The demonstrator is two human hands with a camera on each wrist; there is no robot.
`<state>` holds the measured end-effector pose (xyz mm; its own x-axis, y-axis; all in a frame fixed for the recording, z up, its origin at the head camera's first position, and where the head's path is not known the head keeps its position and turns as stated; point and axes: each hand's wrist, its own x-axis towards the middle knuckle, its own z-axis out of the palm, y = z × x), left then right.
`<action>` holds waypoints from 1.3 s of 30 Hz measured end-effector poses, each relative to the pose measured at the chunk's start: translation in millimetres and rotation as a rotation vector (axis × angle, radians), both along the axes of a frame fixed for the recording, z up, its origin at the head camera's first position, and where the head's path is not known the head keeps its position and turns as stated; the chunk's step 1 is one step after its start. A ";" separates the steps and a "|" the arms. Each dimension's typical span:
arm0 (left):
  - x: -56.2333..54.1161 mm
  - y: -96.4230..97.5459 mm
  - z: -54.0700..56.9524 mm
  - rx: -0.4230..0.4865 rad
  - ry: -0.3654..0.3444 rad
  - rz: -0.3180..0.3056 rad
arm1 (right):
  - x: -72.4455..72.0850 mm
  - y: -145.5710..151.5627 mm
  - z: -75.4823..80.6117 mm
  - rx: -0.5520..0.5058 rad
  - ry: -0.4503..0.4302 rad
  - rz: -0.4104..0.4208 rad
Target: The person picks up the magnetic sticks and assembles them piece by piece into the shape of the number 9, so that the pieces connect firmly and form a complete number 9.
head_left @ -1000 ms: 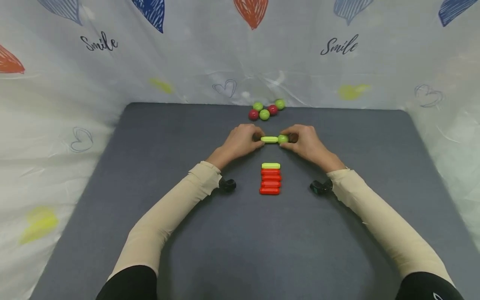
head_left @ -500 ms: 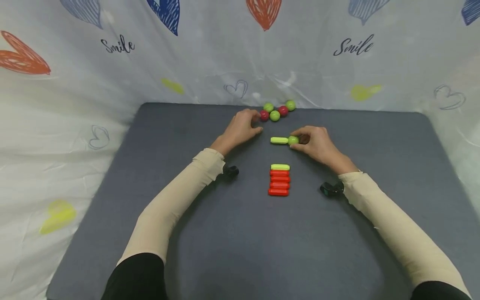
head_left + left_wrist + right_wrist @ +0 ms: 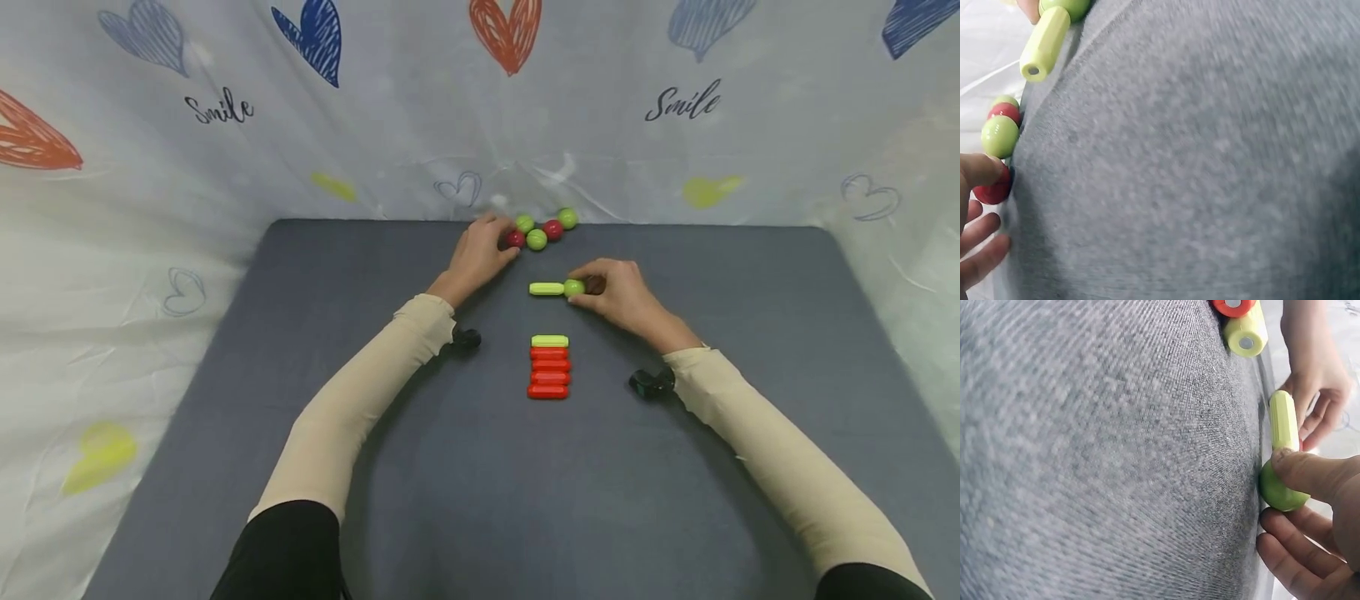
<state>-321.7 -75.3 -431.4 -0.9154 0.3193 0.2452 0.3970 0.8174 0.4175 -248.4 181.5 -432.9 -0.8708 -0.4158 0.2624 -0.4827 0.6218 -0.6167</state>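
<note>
My right hand (image 3: pixel 626 293) pinches a green ball (image 3: pixel 573 288) between thumb and fingers. A yellow-green magnetic rod (image 3: pixel 547 289) sticks out leftward from that ball, end to end with it. At the far edge my left hand (image 3: pixel 480 250) is beside a red ball (image 3: pixel 515 239), thumb and fingers spread around it. In the left wrist view the thumb overlaps this red ball (image 3: pixel 994 189), while the other fingers stand apart; a firm hold cannot be made out. Several more balls, one of them a green ball (image 3: pixel 536 240), lie right of the left hand.
Nearer on the grey table (image 3: pixel 450 483) lies a stacked row of red rods (image 3: pixel 550 378) with one yellow-green rod (image 3: pixel 550 341) at its far end. A white printed curtain (image 3: pixel 405 125) hangs behind the table's back edge.
My left hand has let go of the yellow-green rod and moved away to the red ball by the back edge. The right hand still holds the green ball with the rod attached.
</note>
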 end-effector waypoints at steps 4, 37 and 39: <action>-0.6 -5.3 -4.7 0.037 0.014 0.004 | -0.1 -2.0 -1.3 -0.003 -0.006 0.007; 46.5 -26.5 -1.4 0.487 -0.193 -0.080 | -5.7 -2.2 -0.5 0.001 0.015 -0.032; 50.8 -26.1 -2.1 0.457 -0.193 -0.101 | -6.0 -2.7 0.3 0.001 0.015 -0.032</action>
<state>-270.8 -101.5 -433.4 -0.9279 0.3083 0.2098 0.3448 0.4951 0.7975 -254.4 178.7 -432.6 -0.8794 -0.3884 0.2753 -0.4722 0.6376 -0.6088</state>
